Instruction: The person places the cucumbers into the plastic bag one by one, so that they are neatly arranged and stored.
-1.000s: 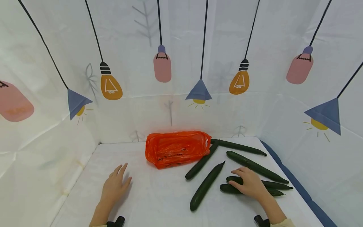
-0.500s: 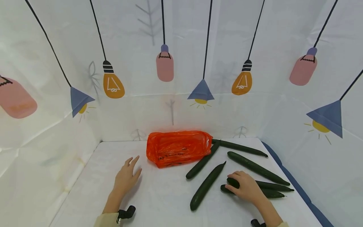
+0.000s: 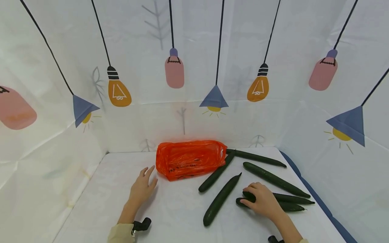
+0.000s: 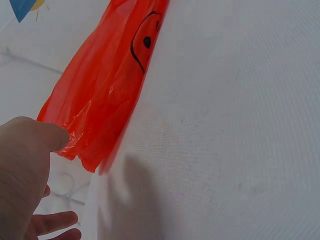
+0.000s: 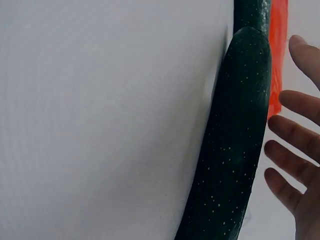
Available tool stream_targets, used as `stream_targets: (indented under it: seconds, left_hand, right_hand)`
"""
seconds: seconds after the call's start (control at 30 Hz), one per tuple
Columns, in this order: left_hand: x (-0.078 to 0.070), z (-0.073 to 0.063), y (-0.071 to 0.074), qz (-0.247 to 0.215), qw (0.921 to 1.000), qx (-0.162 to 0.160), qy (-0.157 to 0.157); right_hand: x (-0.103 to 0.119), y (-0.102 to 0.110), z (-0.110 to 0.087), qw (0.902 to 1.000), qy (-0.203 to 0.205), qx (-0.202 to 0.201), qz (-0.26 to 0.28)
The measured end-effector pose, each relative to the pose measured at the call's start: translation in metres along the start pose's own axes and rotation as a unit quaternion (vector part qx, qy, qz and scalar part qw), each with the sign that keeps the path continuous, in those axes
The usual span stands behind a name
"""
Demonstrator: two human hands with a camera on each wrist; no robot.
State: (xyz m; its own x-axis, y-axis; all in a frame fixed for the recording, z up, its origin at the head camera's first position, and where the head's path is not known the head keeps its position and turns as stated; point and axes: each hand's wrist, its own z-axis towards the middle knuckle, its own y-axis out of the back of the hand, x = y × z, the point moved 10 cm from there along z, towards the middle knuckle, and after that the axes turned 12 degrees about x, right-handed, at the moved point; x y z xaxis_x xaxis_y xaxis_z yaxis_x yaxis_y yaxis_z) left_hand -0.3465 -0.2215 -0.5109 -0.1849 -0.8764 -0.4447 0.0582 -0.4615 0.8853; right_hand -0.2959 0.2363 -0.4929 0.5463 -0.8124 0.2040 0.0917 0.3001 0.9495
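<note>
My right hand (image 3: 262, 199) hovers over two side-by-side cucumbers, the upper cucumber (image 3: 293, 198) and the lower cucumber (image 3: 291, 207), covering part of both. In the right wrist view its spread fingers (image 5: 296, 134) lie beside a dark green speckled cucumber (image 5: 225, 140), not wrapped round it; contact is unclear. Left of the red plastic bag (image 3: 191, 161), my left hand (image 3: 141, 190) reaches with spread fingers, holding nothing. From the left wrist, its thumb (image 4: 50, 136) overlaps the bag's near corner (image 4: 107, 95); whether they touch cannot be told.
One cucumber (image 3: 222, 200) lies slanted at the middle of the white table (image 3: 179, 209). Another cucumber (image 3: 214, 177) runs beside the bag, with a further cucumber (image 3: 258, 158) behind it. A long cucumber (image 3: 276, 179) lies above the right-hand pair. A printed white curtain (image 3: 194, 118) surrounds the table.
My left hand has moved right and forward, closer to the red bag. The right hand has shifted slightly left over the pair of cucumbers, which have hardly moved.
</note>
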Motion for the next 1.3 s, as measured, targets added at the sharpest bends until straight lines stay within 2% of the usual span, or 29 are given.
stream_targets:
  seconds: [0.33, 0.57, 0.77, 1.03, 1.3]
  left_hand:
    - [-0.002, 0.014, -0.01, -0.033, 0.9993, 0.008, 0.016]
    - [-0.008, 0.021, -0.015, -0.04, 0.9991, -0.012, 0.006]
    - [-0.011, 0.027, -0.018, -0.062, 0.9977, -0.025, -0.011]
    - [-0.01, 0.034, -0.023, -0.077, 0.9969, -0.018, -0.006]
    - [-0.009, 0.042, -0.026, -0.088, 0.9961, -0.007, 0.005]
  right_hand:
    - [0.001, -0.004, -0.002, 0.9998, -0.012, 0.011, 0.012]
    - [0.0, -0.003, -0.006, 0.9995, -0.01, 0.008, 0.031]
    - [-0.006, -0.007, -0.011, 0.9976, -0.045, 0.033, 0.04]
    - [-0.019, -0.011, -0.018, 0.9894, -0.095, 0.062, 0.092]
    - [-0.027, -0.01, -0.027, 0.9894, -0.093, 0.062, 0.093]
